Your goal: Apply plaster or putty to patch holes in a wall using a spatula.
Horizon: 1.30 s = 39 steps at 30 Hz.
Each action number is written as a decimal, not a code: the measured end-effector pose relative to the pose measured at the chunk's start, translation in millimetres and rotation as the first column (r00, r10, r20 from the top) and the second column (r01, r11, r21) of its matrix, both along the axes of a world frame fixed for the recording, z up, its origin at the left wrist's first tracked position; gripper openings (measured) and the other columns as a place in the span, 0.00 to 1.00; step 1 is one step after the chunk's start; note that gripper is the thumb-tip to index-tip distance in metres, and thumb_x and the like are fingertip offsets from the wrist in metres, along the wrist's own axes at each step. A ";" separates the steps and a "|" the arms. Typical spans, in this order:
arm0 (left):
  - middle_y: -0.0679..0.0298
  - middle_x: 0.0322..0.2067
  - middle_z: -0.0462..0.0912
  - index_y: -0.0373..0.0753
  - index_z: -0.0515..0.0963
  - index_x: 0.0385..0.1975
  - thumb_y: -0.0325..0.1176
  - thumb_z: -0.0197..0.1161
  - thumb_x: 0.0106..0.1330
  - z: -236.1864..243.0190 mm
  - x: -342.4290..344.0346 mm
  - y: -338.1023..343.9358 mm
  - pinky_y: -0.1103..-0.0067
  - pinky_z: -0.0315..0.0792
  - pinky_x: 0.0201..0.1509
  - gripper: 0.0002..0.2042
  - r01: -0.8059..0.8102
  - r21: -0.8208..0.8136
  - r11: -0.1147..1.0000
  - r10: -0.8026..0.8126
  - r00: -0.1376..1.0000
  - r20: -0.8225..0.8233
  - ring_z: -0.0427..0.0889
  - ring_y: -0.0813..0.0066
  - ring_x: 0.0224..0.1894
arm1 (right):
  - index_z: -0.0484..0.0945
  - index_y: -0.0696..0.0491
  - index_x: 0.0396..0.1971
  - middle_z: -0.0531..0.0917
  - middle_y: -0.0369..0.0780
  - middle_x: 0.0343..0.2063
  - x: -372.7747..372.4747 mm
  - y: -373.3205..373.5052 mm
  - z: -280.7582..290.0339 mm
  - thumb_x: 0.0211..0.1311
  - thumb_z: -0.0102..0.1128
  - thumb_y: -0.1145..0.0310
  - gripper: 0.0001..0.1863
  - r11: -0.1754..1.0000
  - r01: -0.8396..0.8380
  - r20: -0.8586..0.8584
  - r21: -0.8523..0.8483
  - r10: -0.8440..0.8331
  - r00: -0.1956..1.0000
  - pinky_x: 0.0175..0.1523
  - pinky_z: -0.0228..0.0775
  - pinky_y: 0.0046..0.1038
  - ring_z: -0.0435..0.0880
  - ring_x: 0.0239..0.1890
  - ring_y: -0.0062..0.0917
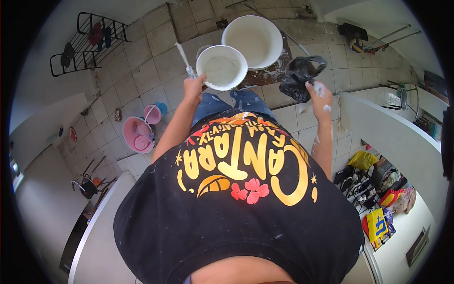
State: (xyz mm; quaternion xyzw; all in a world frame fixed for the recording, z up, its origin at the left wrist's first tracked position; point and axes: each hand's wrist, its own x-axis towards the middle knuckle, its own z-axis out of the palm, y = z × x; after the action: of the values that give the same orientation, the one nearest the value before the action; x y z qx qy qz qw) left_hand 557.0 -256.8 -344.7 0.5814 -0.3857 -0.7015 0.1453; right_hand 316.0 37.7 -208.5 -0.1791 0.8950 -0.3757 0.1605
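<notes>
My left hand (193, 88) is closed at the rim of a small white bucket (203, 78), which has a whitish layer inside. A slim stick-like tool (184, 57), pale and smeared with white, rises from the same hand; its exact kind is unclear. Behind the small bucket stands a larger white bucket (275, 38) with off-white contents low inside. On the right, my right hand (321, 96) grips a crumpled black plastic bag (299, 80) between thumb and fingers. White smears cover the back of that hand and run along the forearm.
Pink buckets (131, 130) and a blue container (162, 108) are on the tiled floor (142, 75) at left. A black metal rack (85, 52) stands far left. Beneath the large bucket lies a brown spattered sheet (265, 77). Low white walls (378, 120) flank me.
</notes>
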 end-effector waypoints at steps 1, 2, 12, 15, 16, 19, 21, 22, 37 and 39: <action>0.57 0.27 0.79 0.26 0.75 0.30 0.24 0.63 0.49 -0.3 -1.9 6.2 0.73 0.79 0.31 0.10 -0.049 0.022 0.999 0.049 0.999 -0.016 0.81 0.67 0.26 | 0.76 0.61 0.29 0.77 0.42 0.19 -18.8 7.7 -25.6 0.54 0.64 0.58 0.18 0.998 -0.046 -0.011 0.042 0.046 0.999 0.32 0.65 0.26 0.70 0.22 0.28; 0.56 0.27 0.79 0.25 0.74 0.31 0.24 0.62 0.49 0.3 -6.5 13.2 0.73 0.79 0.31 0.11 -0.088 0.049 0.995 0.090 0.995 -0.033 0.81 0.66 0.26 | 0.76 0.61 0.29 0.77 0.42 0.19 -36.4 16.8 -52.1 0.54 0.64 0.58 0.18 0.998 -0.045 -0.006 0.040 0.045 0.999 0.32 0.65 0.26 0.70 0.22 0.28; 0.58 0.29 0.79 0.27 0.74 0.33 0.25 0.62 0.48 26.3 -22.4 65.8 0.71 0.79 0.35 0.12 -0.180 0.023 0.983 0.174 0.971 0.165 0.81 0.66 0.29 | 0.81 0.54 0.36 0.82 0.49 0.36 -157.6 35.6 -281.4 0.51 0.62 0.59 0.16 0.893 -0.063 0.132 0.445 0.004 0.991 0.46 0.71 0.39 0.80 0.41 0.45; 0.58 0.30 0.79 0.28 0.74 0.35 0.24 0.61 0.48 27.2 -9.4 75.3 0.70 0.78 0.36 0.13 -0.256 0.028 0.966 0.246 0.948 0.200 0.81 0.66 0.30 | 0.82 0.52 0.38 0.82 0.48 0.38 -173.8 11.7 -313.1 0.51 0.63 0.59 0.16 0.871 -0.029 0.162 0.490 -0.058 0.985 0.48 0.70 0.38 0.80 0.43 0.45; 0.58 0.31 0.79 0.29 0.73 0.35 0.24 0.61 0.48 29.1 -5.0 79.8 0.70 0.78 0.36 0.13 -0.297 0.042 0.954 0.282 0.937 0.208 0.81 0.66 0.31 | 0.82 0.51 0.38 0.82 0.47 0.38 -176.1 4.8 -321.4 0.50 0.63 0.58 0.17 0.857 -0.034 0.178 0.514 -0.068 0.982 0.49 0.70 0.38 0.79 0.44 0.44; 0.60 0.31 0.79 0.30 0.73 0.35 0.23 0.61 0.47 30.6 2.6 84.6 0.70 0.77 0.35 0.14 -0.318 0.039 0.947 0.302 0.926 0.227 0.81 0.68 0.32 | 0.80 0.57 0.40 0.82 0.50 0.40 -176.0 -9.7 -343.1 0.49 0.66 0.54 0.24 0.899 -0.158 0.243 0.408 0.060 0.968 0.51 0.69 0.36 0.79 0.45 0.43; 0.60 0.31 0.79 0.31 0.73 0.36 0.23 0.61 0.46 24.2 -0.1 84.1 0.73 0.75 0.33 0.14 -0.326 0.043 0.944 0.303 0.914 0.270 0.80 0.69 0.32 | 0.78 0.56 0.45 0.81 0.50 0.41 -178.5 -5.4 -350.5 0.48 0.67 0.51 0.28 0.886 -0.233 0.304 0.401 0.111 0.946 0.52 0.68 0.35 0.78 0.47 0.43; 0.61 0.31 0.79 0.32 0.73 0.36 0.23 0.61 0.46 21.7 -0.8 83.5 0.74 0.74 0.32 0.14 -0.325 0.035 0.945 0.303 0.912 0.277 0.80 0.70 0.33 | 0.76 0.56 0.47 0.80 0.50 0.43 -172.8 -7.7 -345.1 0.48 0.67 0.51 0.30 0.913 -0.244 0.281 0.328 0.152 0.948 0.53 0.68 0.35 0.78 0.48 0.43; 0.54 0.32 0.79 0.26 0.72 0.38 0.23 0.59 0.52 62.9 -43.8 81.8 0.70 0.81 0.33 0.13 -0.139 0.017 0.990 0.138 0.988 0.063 0.83 0.61 0.30 | 0.68 0.57 0.56 0.77 0.41 0.47 -68.7 -79.2 -28.1 0.57 0.63 0.59 0.29 0.837 -0.231 0.187 -0.497 0.363 0.913 0.54 0.65 0.26 0.74 0.48 0.25; 0.54 0.31 0.80 0.26 0.72 0.38 0.23 0.59 0.52 75.8 -50.6 80.3 0.71 0.82 0.33 0.13 -0.139 0.027 0.990 0.139 0.990 0.023 0.83 0.61 0.28 | 0.68 0.54 0.56 0.78 0.46 0.44 -52.4 -99.3 -3.8 0.55 0.64 0.52 0.32 0.846 -0.384 0.178 -0.371 0.470 0.864 0.50 0.67 0.26 0.77 0.45 0.26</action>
State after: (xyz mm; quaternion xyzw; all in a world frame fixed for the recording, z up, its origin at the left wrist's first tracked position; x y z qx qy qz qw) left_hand 506.4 -176.5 -268.8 0.6162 -0.3356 -0.6891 0.1815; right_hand 263.6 -61.6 -212.3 -0.3479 0.7288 -0.4916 0.3258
